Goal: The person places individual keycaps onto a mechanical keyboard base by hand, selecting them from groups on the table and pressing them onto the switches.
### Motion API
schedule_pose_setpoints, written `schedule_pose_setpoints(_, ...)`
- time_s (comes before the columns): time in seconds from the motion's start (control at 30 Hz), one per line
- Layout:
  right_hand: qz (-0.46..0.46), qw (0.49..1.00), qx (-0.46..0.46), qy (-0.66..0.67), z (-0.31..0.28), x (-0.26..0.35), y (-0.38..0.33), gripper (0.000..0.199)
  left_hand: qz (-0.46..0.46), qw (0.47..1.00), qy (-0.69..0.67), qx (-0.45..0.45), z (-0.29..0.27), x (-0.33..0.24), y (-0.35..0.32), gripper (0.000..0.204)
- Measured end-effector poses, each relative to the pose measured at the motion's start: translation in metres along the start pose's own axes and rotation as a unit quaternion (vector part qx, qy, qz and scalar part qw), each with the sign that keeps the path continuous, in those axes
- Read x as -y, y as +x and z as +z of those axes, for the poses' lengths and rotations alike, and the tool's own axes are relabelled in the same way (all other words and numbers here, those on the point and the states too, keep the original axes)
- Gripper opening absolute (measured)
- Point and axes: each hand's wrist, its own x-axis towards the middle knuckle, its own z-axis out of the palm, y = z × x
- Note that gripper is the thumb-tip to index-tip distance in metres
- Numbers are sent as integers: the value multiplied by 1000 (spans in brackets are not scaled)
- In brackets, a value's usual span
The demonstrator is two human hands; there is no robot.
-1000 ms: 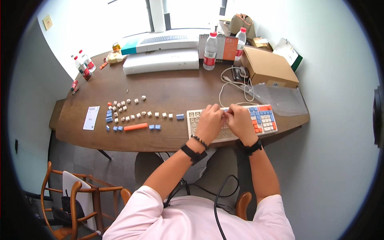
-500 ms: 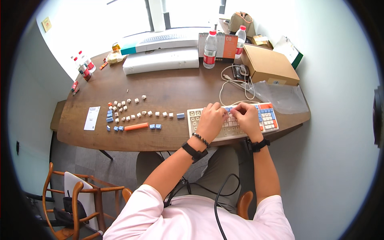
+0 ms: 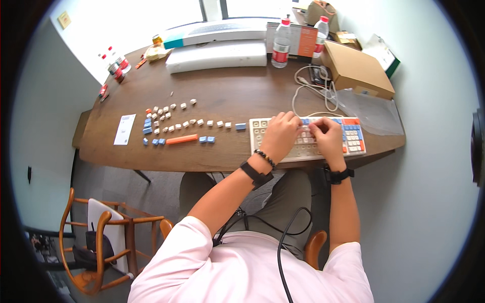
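Observation:
A pale keyboard (image 3: 308, 150) lies near the table's front edge, partly fitted with white, blue and orange keycaps. Bare key positions show at its left and along its lower rows. My left hand (image 3: 281, 132) is over the left-middle part, fingers curled together at the upper key rows. Just to its right, my right hand (image 3: 328, 137) has thumb and forefinger pinched close above the white keys. Whatever either hand's fingertips grip is too small or hidden to make out. Loose white keycaps (image 3: 200, 122) lie in rows left of the keyboard, with a long orange keycap (image 3: 182, 139) and several blue keycaps (image 3: 240, 126).
A white paper slip (image 3: 124, 130) lies left of the keycaps. Behind the keyboard are a coiled cable (image 3: 298, 91), a clear plastic bag (image 3: 376, 113), a cardboard box (image 3: 358, 68), bottles (image 3: 281, 44) and a long white foam-wrapped package (image 3: 217, 55). A wooden chair (image 3: 103, 227) stands at lower left.
The view has tilted, so the table and everything on it sit higher and farther right in the picture. Both hands remain at the same part of the keyboard; the loose keycaps look unmoved.

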Motion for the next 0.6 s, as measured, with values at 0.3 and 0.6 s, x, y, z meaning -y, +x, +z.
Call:
schedule_pose_setpoints(0.3,9,1000,9,6,-1,7,2,13,-71,993,74,-58,-116,76,5,16)
schedule_pose_setpoints(0.6,1,1000,-12,-14,3,19,-5,12,-181,947,263,27,-198,191,-14,17)
